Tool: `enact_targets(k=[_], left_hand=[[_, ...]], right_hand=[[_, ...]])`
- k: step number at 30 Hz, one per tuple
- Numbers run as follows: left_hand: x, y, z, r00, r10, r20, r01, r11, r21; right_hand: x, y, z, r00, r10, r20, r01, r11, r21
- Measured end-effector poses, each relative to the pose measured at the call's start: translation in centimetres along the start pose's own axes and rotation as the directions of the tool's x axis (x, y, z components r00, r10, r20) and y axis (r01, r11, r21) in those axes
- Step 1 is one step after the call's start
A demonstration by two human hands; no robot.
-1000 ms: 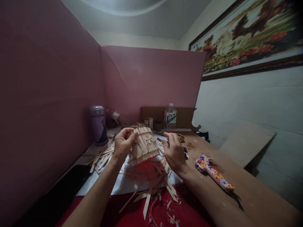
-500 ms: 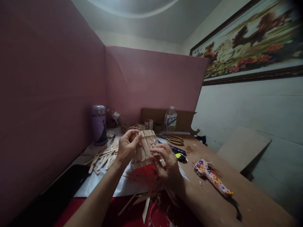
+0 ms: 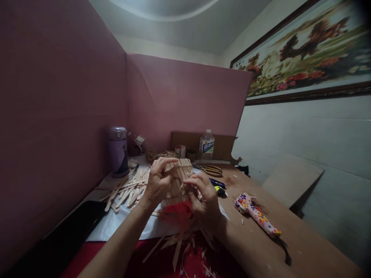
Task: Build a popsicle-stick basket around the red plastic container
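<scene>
A small holder built of upright wooden craft sticks, red underneath, is lifted just above the table. My left hand is closed round its left side, thumb across the top of the sticks. My right hand is closed on its right side and lower edge, fingers curled against the sticks. Loose craft sticks lie fanned out on white paper to the left. More stick offcuts are scattered on the red cloth below the hands.
A purple flask and a water bottle stand at the back by pink partition boards. Scissors, a blue cutter and a flower-patterned glue gun lie on the brown table to the right. A dark phone lies at the left.
My right hand came from the table beside the holder and closed on its right side. The holder has turned more upright between both hands.
</scene>
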State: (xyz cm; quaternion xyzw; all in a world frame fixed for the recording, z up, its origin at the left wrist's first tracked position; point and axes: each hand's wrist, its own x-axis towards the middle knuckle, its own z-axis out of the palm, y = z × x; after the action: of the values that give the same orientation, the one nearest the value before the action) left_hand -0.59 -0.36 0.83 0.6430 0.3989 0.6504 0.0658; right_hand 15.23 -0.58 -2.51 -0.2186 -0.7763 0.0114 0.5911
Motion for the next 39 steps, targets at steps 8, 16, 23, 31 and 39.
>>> enact_targets(k=[8, 16, 23, 31, 39], left_hand=[[0.0, 0.1, -0.3, 0.991, 0.072, 0.117, -0.067, 0.997, -0.047], [0.1, 1.5, -1.4, 0.944, 0.091, 0.318, -0.109, 0.993, 0.04], [-0.2, 1.7, -1.0, 0.929, 0.117, 0.35, -0.183, 0.969, 0.163], [-0.4, 1.5, -0.6, 0.958, 0.075, 0.276, -0.13, 0.974, 0.187], [-0.4, 1.3, -0.4, 0.966, 0.083, 0.245, -0.132, 0.972, 0.194]], right_hand=[[0.2, 0.1, -0.1, 0.999, 0.032, -0.002, -0.032, 0.999, 0.034], [0.4, 0.3, -0.2, 0.995, 0.095, -0.008, -0.095, 0.994, 0.052], [0.4, -0.1, -0.4, 0.993, 0.114, 0.006, -0.114, 0.987, 0.112], [0.4, -0.2, -0.5, 0.993, 0.118, 0.012, -0.118, 0.983, 0.144], [0.6, 0.0, -0.8, 0.994, 0.099, 0.039, -0.104, 0.978, 0.18]])
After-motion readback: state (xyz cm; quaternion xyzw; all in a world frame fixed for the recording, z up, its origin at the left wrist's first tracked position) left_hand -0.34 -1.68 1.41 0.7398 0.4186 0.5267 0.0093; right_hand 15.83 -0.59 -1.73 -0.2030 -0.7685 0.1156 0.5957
